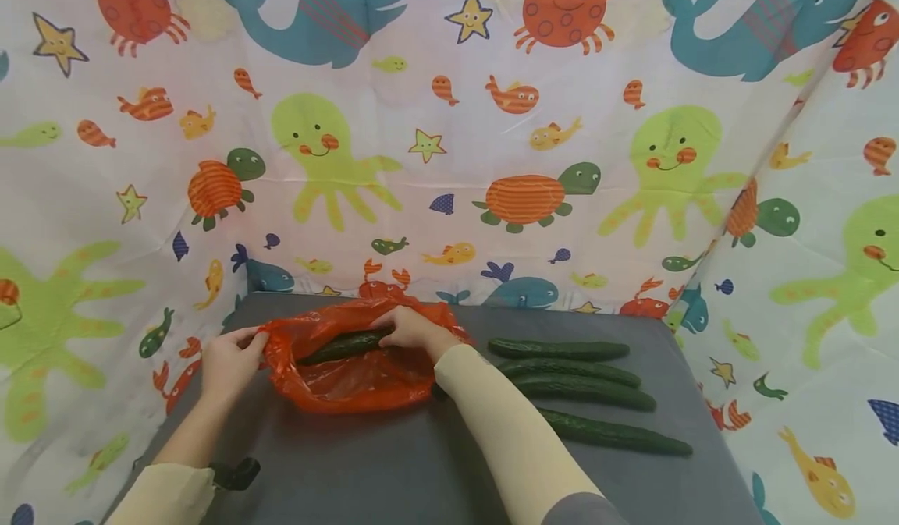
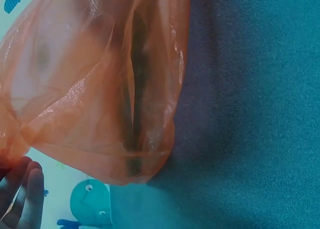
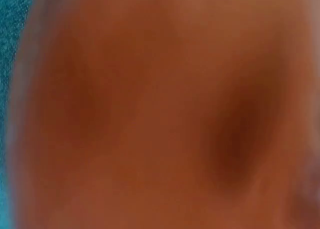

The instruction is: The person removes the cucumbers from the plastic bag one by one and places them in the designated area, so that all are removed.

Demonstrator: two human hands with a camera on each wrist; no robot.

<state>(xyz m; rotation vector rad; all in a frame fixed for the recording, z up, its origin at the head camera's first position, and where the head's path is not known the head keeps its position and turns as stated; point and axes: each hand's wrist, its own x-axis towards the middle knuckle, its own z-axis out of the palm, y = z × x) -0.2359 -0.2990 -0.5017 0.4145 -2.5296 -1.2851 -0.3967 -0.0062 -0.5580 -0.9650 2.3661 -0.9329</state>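
Observation:
An orange-red plastic bag (image 1: 330,396) lies with its mouth spread wide on the grey table. My left hand (image 1: 232,365) pinches the bag's left edge between thumb and fingers. Inside the mouth, my right hand (image 1: 414,331) grips one end of a dark green cucumber (image 1: 344,345), which slants down to the left. Through the thin bag (image 2: 95,104) in the left wrist view, a long cucumber (image 2: 137,89) shows as a dark shape, near the left fingers (image 2: 32,194). Blurred orange plastic (image 3: 150,114) fills most of the right wrist view.
Several cucumbers (image 1: 618,435) lie side by side on the right of the grey table (image 1: 351,470), partly behind the right forearm. A curtain (image 1: 435,182) printed with sea animals stands round the table's back and sides. A dark strap (image 1: 239,474) hangs by the left wrist.

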